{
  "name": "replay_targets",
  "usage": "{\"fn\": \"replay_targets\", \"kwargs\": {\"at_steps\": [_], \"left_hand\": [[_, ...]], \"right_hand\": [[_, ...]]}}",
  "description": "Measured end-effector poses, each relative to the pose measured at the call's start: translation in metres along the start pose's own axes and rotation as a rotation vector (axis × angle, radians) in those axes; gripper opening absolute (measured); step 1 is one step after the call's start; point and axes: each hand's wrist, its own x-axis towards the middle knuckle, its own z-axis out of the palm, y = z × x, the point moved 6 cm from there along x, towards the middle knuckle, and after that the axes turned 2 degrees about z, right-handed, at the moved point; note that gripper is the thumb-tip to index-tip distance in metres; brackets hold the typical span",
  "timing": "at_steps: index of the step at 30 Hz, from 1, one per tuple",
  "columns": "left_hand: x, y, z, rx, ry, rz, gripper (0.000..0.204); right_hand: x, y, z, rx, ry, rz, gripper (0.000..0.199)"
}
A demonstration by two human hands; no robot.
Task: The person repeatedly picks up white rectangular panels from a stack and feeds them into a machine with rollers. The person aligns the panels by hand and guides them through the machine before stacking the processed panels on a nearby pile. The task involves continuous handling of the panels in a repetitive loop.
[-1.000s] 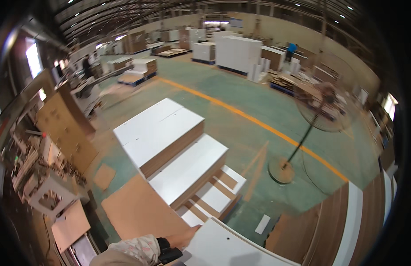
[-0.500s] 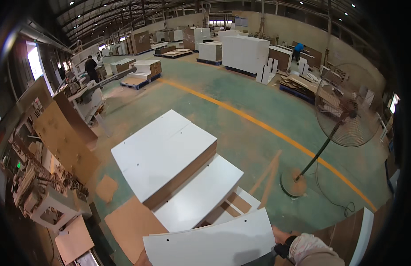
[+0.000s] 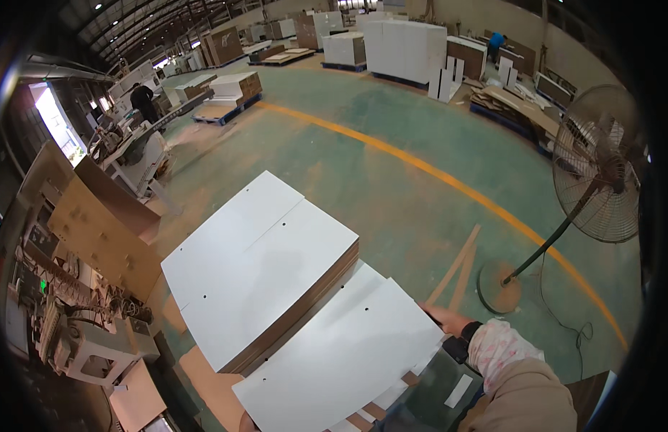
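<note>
Both my hands hold a white panel point(image 3: 341, 360) with small dark holes, tilted above the lower part of a stack. My right hand point(image 3: 448, 318) grips its right edge, the fingers partly hidden by the board. At the lower-left corner, only a bit of my left hand point(image 3: 246, 423) shows, closed on the panel's edge. Just beyond lies a tall stack of white panels point(image 3: 258, 266) with brown edges and small holes. Between that stack and the held panel, a strip of another white panel point(image 3: 348, 277) shows.
A pedestal fan point(image 3: 600, 169) stands at the right, its cable on the floor. Machinery point(image 3: 96, 345) and a leaning brown board point(image 3: 96, 230) are at the left. Farther off are pallets of stacked boards point(image 3: 229, 93) and two people point(image 3: 142, 103) working. A yellow line point(image 3: 420, 162) crosses the green floor.
The held panel has moved forward, away from me, up to the tall stack, covering much of the lower white panel. My right arm reaches farther out. The view has shifted slightly.
</note>
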Motion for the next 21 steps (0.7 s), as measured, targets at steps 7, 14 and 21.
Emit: {"fn": "replay_targets", "kwargs": {"at_steps": [7, 14, 21], "left_hand": [[-0.007, 0.009, 0.012, 0.107, -0.022, 0.051, 0.045], [0.004, 0.017, 0.005, -0.106, 0.113, 0.016, 0.034], [0.023, 0.025, 0.015, -0.023, 0.111, 0.055, 0.039]], "right_hand": [[-0.013, 0.060, 0.021, 0.966, 0.179, -0.292, 0.076], [0.006, 0.013, 0.061, 1.359, 0.190, -0.184, 0.077], [0.068, -0.023, 0.055, 1.234, 0.284, -0.356, 0.072]]}}
